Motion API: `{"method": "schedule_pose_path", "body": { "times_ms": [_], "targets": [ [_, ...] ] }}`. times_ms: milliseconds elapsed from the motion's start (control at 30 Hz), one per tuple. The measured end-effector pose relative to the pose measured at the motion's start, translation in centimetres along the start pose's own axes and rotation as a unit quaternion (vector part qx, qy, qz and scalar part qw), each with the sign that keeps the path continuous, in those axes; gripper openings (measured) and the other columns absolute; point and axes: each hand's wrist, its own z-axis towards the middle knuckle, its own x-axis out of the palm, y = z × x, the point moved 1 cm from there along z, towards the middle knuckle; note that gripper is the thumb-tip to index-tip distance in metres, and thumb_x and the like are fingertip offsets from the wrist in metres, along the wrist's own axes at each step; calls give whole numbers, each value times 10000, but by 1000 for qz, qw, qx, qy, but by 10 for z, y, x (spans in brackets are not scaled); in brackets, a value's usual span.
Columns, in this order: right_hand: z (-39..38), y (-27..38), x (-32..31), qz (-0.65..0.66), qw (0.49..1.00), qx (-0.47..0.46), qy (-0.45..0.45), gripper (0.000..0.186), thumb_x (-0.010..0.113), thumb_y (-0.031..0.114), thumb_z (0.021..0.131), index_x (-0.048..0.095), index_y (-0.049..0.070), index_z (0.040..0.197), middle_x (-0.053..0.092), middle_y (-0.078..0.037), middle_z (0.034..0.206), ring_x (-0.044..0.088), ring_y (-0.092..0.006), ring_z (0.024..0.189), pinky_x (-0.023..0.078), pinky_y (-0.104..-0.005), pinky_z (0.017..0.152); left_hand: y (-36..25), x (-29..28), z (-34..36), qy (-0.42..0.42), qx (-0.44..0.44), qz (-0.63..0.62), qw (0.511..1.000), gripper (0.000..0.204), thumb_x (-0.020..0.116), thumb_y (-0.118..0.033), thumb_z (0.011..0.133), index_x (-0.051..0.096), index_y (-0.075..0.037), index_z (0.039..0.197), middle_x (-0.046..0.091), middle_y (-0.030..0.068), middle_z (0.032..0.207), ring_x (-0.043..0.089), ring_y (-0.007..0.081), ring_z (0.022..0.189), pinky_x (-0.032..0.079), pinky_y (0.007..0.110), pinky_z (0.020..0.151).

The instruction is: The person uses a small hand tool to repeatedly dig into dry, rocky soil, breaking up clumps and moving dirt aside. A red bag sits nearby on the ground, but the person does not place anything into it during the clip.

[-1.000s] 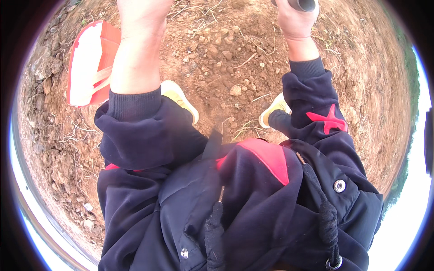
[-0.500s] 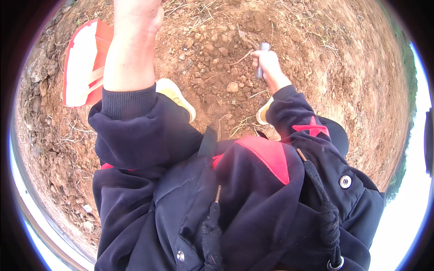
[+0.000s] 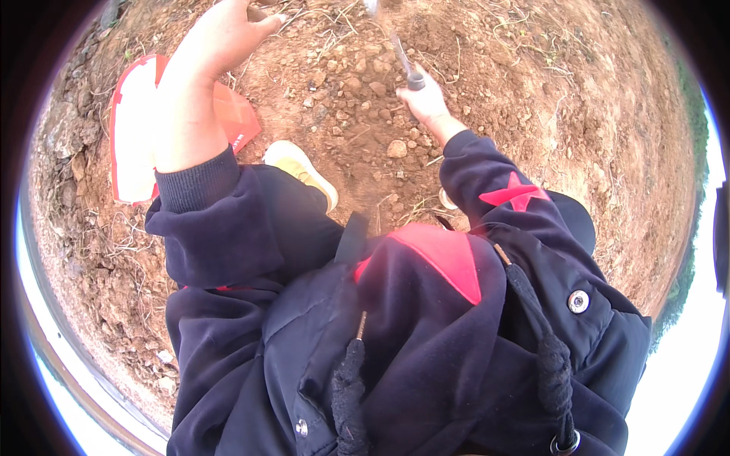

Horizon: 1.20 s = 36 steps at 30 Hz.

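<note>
My right hand (image 3: 426, 99) is closed around the grey round handle of a slim hand tool (image 3: 401, 52). The tool points up and away over the soil, and its pale far end is smeared by motion at the picture's upper edge. At the upper left my left hand (image 3: 232, 34) reaches forward over the ground, thumb stretched away from the fingers. Nothing shows in it, though its fingertips are partly cut off by the frame. A red and white bag (image 3: 134, 133) lies on the dirt beside and partly behind my left forearm.
Brown loose soil (image 3: 532, 114) with stones, clods and dry roots surrounds me. A larger stone (image 3: 397, 148) lies between my feet. My yellow left shoe (image 3: 300, 167) stands near the bag. Green plants (image 3: 688, 190) line the far right edge.
My right hand has moved up and left, swinging the tool's far end forward. My left hand has drawn back into view with its thumb apart, its forearm now tilted across the bag.
</note>
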Motion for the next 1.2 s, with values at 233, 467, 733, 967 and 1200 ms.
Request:
{"method": "schedule_pose_path", "body": {
  "times_ms": [233, 467, 733, 967, 1200],
  "targets": [
    [-6, 12, -32, 45, 994, 93, 47, 282, 676, 120, 805, 626, 26, 1066, 652, -88, 775, 606, -142, 569, 496, -299, 530, 1, -1, 6, 31, -41, 31, 998, 348, 661, -214, 837, 611, -8, 1113, 702, 165, 923, 685, 266, 833, 531, 386, 722],
    [-6, 83, -66, 240, 918, -289, -126, 689, 641, -54, 844, 344, -10, 1464, 520, 42, 774, 472, -31, 666, 394, -195, 579, -2, -3, 4, 15, -36, 14, 999, 411, 663, -236, 847, 581, -19, 1186, 703, 163, 943, 685, 277, 844, 534, 376, 736],
    [-82, -76, 4, 22, 975, 178, 129, 229, 655, 19, 781, 596, 16, 1002, 597, -47, 685, 580, -142, 570, 468, -321, 529, 1, -5, -2, 15, -12, 54, 998, 498, 680, -245, 847, 523, -25, 1266, 695, 186, 984, 676, 296, 905, 531, 388, 762],
    [-46, 21, -29, 140, 990, 8, 31, 329, 660, 86, 829, 543, -28, 1114, 599, -44, 754, 570, -94, 581, 481, -257, 543, -3, -7, -15, 5, -1, 55, 998, 523, 677, -241, 849, 497, -16, 1286, 689, 204, 985, 671, 316, 916, 521, 391, 779],
    [-31, 137, -36, 290, 872, -394, -38, 698, 616, -74, 855, 311, 3, 1478, 541, 4, 837, 471, -44, 661, 403, -197, 577, -4, -8, -23, -16, 6, 32, 999, 559, 676, -232, 845, 473, 8, 1308, 691, 202, 940, 674, 307, 897, 521, 384, 760]
  ]
}}
